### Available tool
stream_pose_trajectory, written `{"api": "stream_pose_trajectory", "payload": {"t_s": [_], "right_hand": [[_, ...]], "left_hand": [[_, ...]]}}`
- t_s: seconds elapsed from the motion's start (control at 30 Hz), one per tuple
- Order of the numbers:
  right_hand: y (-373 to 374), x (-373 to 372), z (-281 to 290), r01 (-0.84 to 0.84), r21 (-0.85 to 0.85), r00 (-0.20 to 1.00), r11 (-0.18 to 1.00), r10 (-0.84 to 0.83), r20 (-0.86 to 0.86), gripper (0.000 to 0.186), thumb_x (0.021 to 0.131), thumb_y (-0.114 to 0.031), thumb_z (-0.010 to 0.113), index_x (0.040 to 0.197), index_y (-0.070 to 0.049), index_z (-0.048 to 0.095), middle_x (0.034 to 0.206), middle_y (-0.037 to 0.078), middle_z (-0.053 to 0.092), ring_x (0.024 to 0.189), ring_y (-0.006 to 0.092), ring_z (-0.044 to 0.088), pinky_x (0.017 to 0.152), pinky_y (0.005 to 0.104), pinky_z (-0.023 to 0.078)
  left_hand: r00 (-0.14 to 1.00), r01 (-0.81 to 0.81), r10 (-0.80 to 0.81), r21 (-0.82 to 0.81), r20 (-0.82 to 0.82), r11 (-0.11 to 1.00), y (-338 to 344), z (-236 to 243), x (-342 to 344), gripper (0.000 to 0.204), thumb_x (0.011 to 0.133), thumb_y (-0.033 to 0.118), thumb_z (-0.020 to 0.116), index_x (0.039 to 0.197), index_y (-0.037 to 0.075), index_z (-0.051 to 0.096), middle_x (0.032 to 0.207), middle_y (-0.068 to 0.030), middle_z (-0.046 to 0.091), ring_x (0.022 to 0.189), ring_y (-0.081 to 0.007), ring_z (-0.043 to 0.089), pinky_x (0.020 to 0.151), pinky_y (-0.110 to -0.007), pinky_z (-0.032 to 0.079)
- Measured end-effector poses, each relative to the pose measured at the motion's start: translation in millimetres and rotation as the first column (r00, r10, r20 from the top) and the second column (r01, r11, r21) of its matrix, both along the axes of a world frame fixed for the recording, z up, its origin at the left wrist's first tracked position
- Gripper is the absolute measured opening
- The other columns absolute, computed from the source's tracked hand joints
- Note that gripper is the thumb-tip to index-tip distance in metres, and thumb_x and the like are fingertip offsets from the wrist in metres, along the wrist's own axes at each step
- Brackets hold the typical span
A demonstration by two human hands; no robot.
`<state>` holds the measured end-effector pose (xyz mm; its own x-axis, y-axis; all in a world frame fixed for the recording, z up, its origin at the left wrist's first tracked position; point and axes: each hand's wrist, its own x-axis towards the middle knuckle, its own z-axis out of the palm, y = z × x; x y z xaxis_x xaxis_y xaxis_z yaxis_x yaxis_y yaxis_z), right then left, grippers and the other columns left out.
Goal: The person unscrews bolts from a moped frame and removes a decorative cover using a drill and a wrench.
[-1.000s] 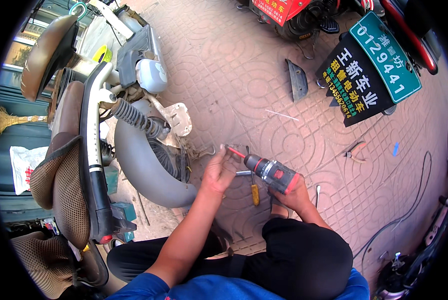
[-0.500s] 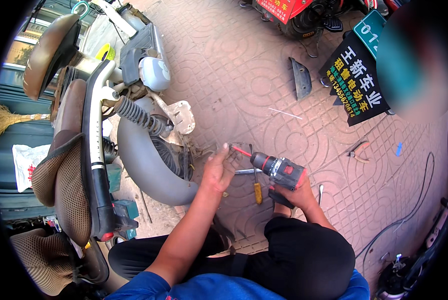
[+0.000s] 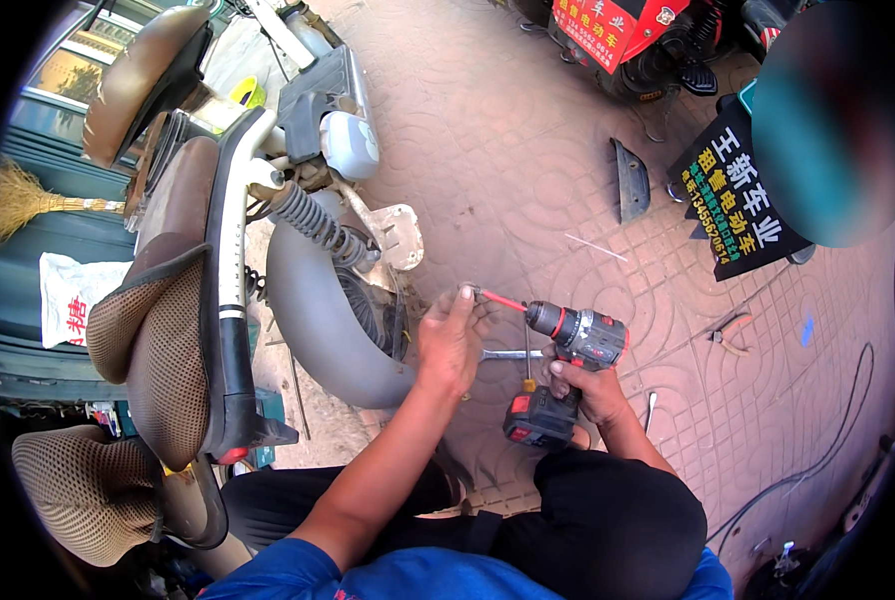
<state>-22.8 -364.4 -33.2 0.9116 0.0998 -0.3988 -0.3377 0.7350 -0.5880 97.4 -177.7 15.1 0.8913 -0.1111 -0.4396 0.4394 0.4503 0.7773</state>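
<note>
"While the head view is looking down, why is the right hand (image 3: 596,393) gripping the drill (image 3: 590,336)?"

"It's presumably steadying the red bit (image 3: 504,299) above the paving (image 3: 508,200); the left hand (image 3: 450,345) is resting at its tip, whether pinching I can't tell."

Yellow straw broom (image 3: 20,203): located near white, red-printed bag (image 3: 71,298). Thin black cable (image 3: 821,465): lies curved on pink paving tiles (image 3: 488,185).

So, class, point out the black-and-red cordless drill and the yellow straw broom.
Black-and-red cordless drill (image 3: 598,337): head view, on its motor housing.
Yellow straw broom (image 3: 22,204): head view, on its bristles.
</note>
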Motion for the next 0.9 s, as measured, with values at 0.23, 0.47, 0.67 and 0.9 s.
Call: {"api": "stream_pose_trajectory", "payload": {"t_s": [0.23,0.47,0.67,0.9], "right_hand": [[4,14,3,0.003,-0.08,1.0,0.997,-0.001,0.028,0.018,0.085,-0.005,0.073,0.101,0.001,0.065,0.073,0.003,0.06,0.059,0.0106,0.054,0.056,0.0267,0.046],[12,36,7,-0.072,-0.167,0.996,0.983,0.078,0.033,0.024,0.084,-0.003,0.075,0.106,0.002,0.068,0.074,0.001,0.062,0.059,0.0099,0.055,0.055,0.0274,0.045],[22,53,16,-0.105,-0.201,0.993,0.974,0.114,0.034,0.023,0.084,-0.003,0.075,0.106,0.001,0.069,0.074,0.001,0.062,0.059,0.0092,0.054,0.055,0.0271,0.044],[30,67,10,-0.13,-0.213,0.988,0.968,0.145,0.053,0.021,0.084,-0.002,0.076,0.104,-0.001,0.068,0.075,0.0,0.061,0.058,0.0095,0.054,0.054,0.0267,0.045]], "left_hand": [[0.964,0.135,-0.115,0.069,-0.241,0.988,46,17,-44,0.038,0.1,0.026,0.068,0.126,0.002,0.056,0.123,-0.0151,0.065,0.115,-0.0292,0.063,0.1,-0.044,0.051],[0.753,-0.029,0.089,0.102,-0.652,0.994,142,-22,-121,0.036,0.098,0.015,0.066,0.127,-0.002,0.053,0.135,-0.0215,0.058,0.129,-0.0356,0.056,0.109,-0.05,0.046],[0.833,-0.286,0.199,-0.094,-0.516,0.954,188,-19,-116,0.039,0.089,-0.004,0.057,0.128,-0.002,0.052,0.132,-0.0218,0.058,0.135,-0.0407,0.05,0.116,-0.053,0.041],[0.826,-0.246,0.174,-0.065,-0.537,0.967,187,20,-119,0.044,0.083,-0.005,0.055,0.128,-0.004,0.052,0.126,-0.0199,0.06,0.125,-0.0412,0.056,0.106,-0.049,0.046]]}}
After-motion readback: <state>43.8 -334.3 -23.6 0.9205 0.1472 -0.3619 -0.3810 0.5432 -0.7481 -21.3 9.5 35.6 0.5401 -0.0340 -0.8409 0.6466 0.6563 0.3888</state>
